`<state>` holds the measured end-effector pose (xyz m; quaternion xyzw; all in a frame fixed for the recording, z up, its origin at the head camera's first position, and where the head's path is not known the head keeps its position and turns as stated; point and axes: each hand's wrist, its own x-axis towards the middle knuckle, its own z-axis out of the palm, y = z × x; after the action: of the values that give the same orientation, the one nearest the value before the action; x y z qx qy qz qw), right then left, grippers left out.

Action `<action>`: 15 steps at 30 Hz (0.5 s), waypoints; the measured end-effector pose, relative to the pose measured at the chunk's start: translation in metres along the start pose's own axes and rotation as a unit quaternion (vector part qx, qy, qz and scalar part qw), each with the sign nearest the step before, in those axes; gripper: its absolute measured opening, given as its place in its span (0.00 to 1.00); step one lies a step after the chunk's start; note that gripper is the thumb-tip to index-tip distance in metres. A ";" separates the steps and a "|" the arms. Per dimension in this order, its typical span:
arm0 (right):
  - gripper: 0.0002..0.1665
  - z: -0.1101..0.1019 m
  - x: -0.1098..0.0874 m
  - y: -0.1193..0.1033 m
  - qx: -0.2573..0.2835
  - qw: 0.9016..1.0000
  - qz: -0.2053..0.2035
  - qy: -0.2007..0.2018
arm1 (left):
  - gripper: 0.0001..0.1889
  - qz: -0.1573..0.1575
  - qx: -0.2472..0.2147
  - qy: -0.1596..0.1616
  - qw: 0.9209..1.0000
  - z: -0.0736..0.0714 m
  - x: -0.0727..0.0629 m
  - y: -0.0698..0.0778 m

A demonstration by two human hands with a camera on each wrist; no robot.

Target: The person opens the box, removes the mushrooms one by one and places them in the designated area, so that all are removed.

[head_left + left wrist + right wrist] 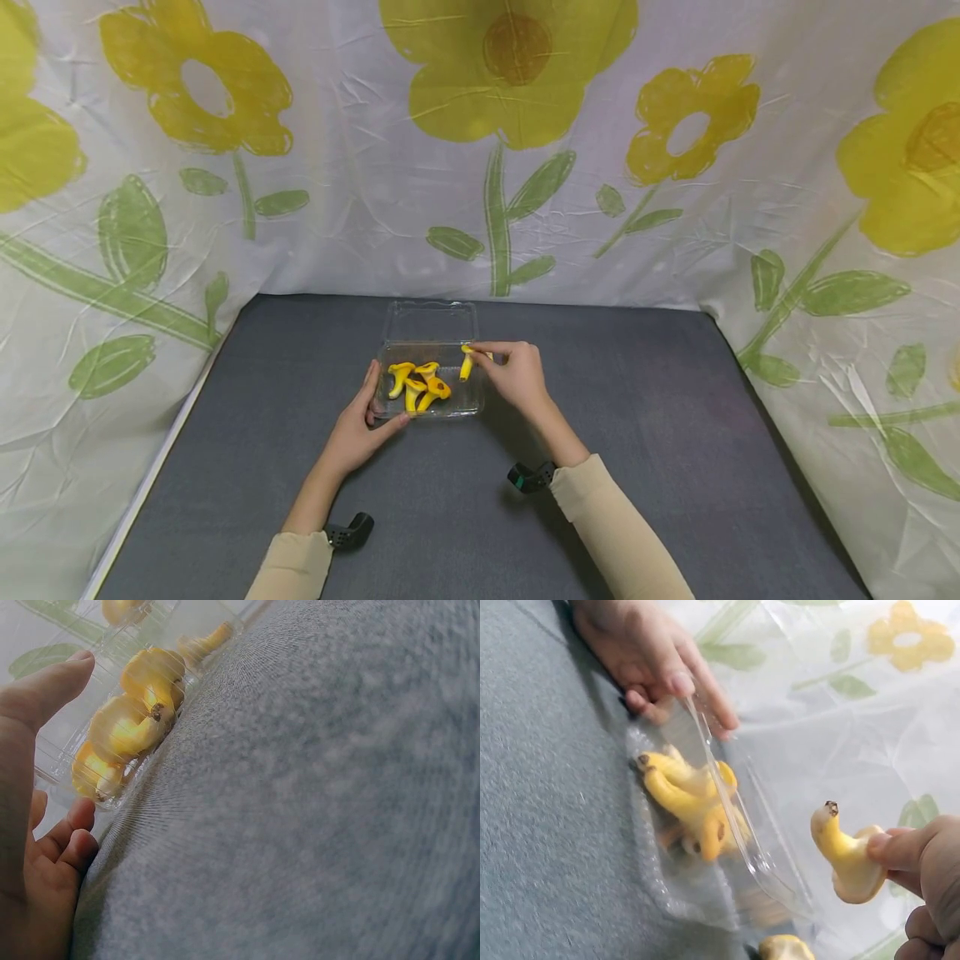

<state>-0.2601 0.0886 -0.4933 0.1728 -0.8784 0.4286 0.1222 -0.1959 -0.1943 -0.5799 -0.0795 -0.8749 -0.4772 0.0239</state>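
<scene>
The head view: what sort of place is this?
Probably a staged tabletop booth: flower-printed sheeting encloses three sides of a dark grey work surface, and two black wrist-worn devices suggest recording.

The box (465, 405) lies on the table (675, 400), its lid (431, 321) behind it, nearer the curtain (337, 225). Four mushrooms (410, 401) sit in the box, grouped from its left side to its middle, three of them touching or nearly so. The left hand (356, 433) is at the box's left side, thumb along the near edge. The right hand (517, 375) is at the right, its held mushroom (466, 367) over the box's right end. Another mushroom (787, 949) is just right of the box, partly behind the right hand.
</scene>
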 end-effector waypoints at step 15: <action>0.10 -0.015 0.000 0.021 -0.005 1.000 0.002 0.028 | 0.59 -0.006 0.006 -0.003 1.000 0.001 0.000 0.000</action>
<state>-0.2682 0.1129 -0.4988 0.1581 -0.8774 0.4287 0.1462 -0.1963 -0.1940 -0.5805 -0.0759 -0.8780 -0.4722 0.0189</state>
